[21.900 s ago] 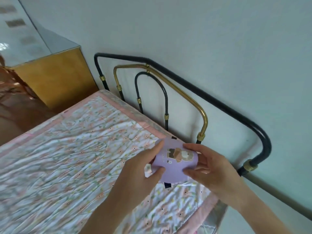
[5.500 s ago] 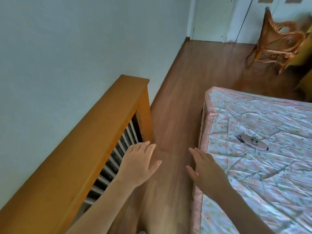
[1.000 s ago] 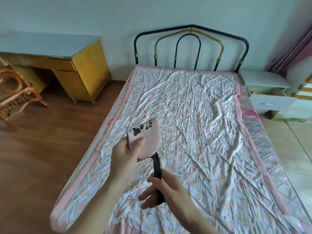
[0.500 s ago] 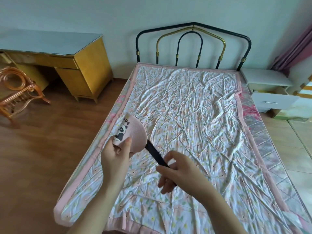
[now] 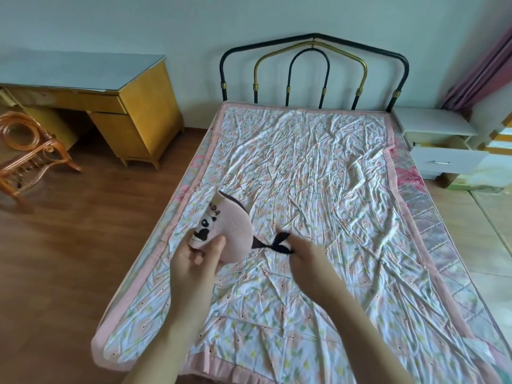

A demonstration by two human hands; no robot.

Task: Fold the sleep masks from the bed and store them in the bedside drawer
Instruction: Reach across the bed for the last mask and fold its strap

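Above bed (image 5: 318,167), left hand (image 5: 194,261) gripping mask (image 5: 232,228)

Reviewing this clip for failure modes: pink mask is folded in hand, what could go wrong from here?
1. The left hand pinches only the lower edge of the pink sleep mask; the fold may spring open.
2. The black strap trails loose from the right hand and could snag.
3. The open bedside drawer is across the bed, so carrying risks unfolding.
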